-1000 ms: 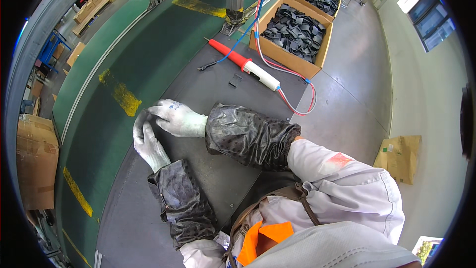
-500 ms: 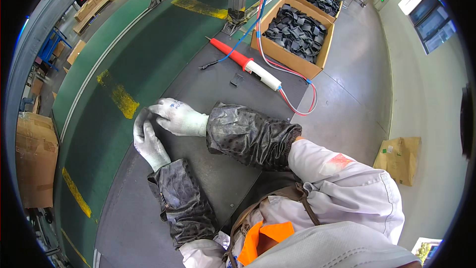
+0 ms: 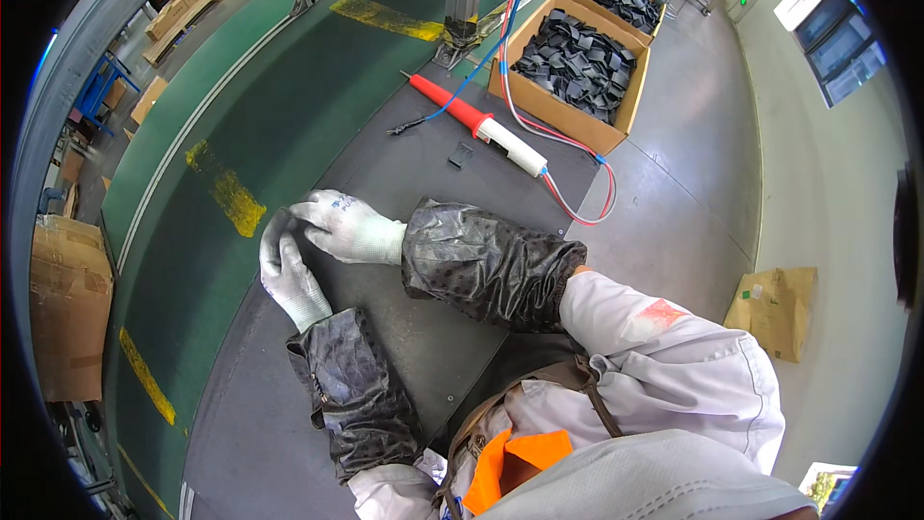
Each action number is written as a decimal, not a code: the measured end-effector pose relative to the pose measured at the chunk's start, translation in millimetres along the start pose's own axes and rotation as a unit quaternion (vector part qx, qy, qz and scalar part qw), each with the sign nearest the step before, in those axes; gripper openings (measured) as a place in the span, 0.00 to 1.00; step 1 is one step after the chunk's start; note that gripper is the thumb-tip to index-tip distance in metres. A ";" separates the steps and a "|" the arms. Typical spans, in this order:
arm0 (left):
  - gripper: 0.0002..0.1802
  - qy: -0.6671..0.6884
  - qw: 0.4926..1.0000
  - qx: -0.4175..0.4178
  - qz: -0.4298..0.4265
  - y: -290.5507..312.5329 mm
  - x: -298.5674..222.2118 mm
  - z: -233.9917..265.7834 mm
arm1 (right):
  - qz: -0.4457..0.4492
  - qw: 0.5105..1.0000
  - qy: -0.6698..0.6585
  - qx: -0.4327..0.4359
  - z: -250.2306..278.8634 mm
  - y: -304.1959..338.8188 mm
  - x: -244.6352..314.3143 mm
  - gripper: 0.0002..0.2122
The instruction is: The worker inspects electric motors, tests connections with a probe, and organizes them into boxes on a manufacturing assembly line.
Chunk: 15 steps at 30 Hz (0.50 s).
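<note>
Item, left-centre of frame: small dark piece [image 3: 279, 228] on my tabletop [image 3: 404, 164], pinched between left hand [image 3: 289, 274] and right hand [image 3: 342, 226], fingers closed on it. I judge it light and flexible; grip its edges.

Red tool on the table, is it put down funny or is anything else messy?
The red-and-white tool lies slanted across the dark mat, its red and blue cables looping loose. One small black piece lies stray beside it. Both gloved hands press a dark piece. Nothing looks broken.
</note>
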<state>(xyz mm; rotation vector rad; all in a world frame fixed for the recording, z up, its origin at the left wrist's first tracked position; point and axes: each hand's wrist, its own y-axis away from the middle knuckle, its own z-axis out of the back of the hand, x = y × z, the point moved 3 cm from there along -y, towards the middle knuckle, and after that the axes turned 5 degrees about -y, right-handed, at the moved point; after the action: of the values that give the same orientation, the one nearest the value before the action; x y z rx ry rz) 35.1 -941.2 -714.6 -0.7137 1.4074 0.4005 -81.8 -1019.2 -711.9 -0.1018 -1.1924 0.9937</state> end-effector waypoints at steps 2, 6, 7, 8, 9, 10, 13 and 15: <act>0.16 0.012 1.000 -0.001 -0.001 0.0 0.4 0.8 | -0.017 1.000 -0.003 0.012 0.5 -0.7 2.3 0.17; 0.16 0.004 1.000 -0.001 -0.003 0.6 -3.6 -1.0 | -0.018 1.000 0.008 0.007 1.0 -0.1 2.2 0.17; 0.16 -0.004 1.000 -0.002 -0.005 0.7 -4.1 -0.4 | -0.018 1.000 0.007 0.008 0.5 -0.3 2.7 0.17; 0.16 -0.004 1.000 -0.003 -0.005 0.3 -3.7 0.4 | -0.019 1.000 0.005 0.007 0.1 -0.5 3.1 0.17; 0.16 -0.008 1.000 -0.004 -0.004 -0.5 -2.8 1.6 | -0.020 1.000 0.003 0.006 -0.3 -0.9 3.7 0.17; 0.16 -0.011 1.000 -0.004 -0.002 -0.7 -1.3 1.3 | -0.021 1.000 0.004 0.006 -0.4 -0.4 2.9 0.17; 0.16 -0.005 1.000 -0.002 -0.006 -0.1 -0.6 0.1 | -0.017 1.000 0.008 0.002 0.1 0.2 1.4 0.17; 0.16 -0.006 1.000 -0.004 -0.004 0.7 -1.8 0.4 | -0.021 0.999 0.018 0.023 -0.5 0.1 0.2 0.18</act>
<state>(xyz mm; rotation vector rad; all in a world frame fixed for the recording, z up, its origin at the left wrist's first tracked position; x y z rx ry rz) 34.6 -940.2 -712.9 -0.7231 1.3914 0.4037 -81.5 -1018.8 -712.0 -0.0579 -1.1334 0.9775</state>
